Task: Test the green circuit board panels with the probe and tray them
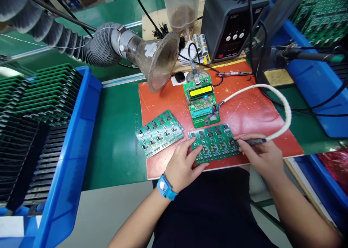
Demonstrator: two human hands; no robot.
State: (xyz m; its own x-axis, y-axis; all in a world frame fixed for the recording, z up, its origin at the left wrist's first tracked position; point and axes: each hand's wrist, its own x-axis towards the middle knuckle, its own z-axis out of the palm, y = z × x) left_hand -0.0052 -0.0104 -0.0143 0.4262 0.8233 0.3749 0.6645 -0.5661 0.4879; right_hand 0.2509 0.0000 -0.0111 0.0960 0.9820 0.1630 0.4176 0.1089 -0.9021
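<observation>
A green circuit board panel (214, 146) with rows of small displays and chips lies flat on the red mat. My left hand (183, 161) rests over its left end, fingers spread, with fingertips on the panel. In my right hand (262, 152) is a dark probe (254, 141), whose tip touches or nearly touches the panel's right end; a thick white cable (288, 112) runs from it to a programmer board (201, 102) with a lit yellow screen. Left of the panel, more circuit board panels (160, 134) overlap in a small stack.
Blue bins holding racked boards stand at left (67, 150) and right (307, 78). A fume extractor nozzle (163, 63) hangs over the mat's back edge. Behind stands a dark soldering station (231, 30); a pen-like tool (235, 74) lies on the mat (261, 114).
</observation>
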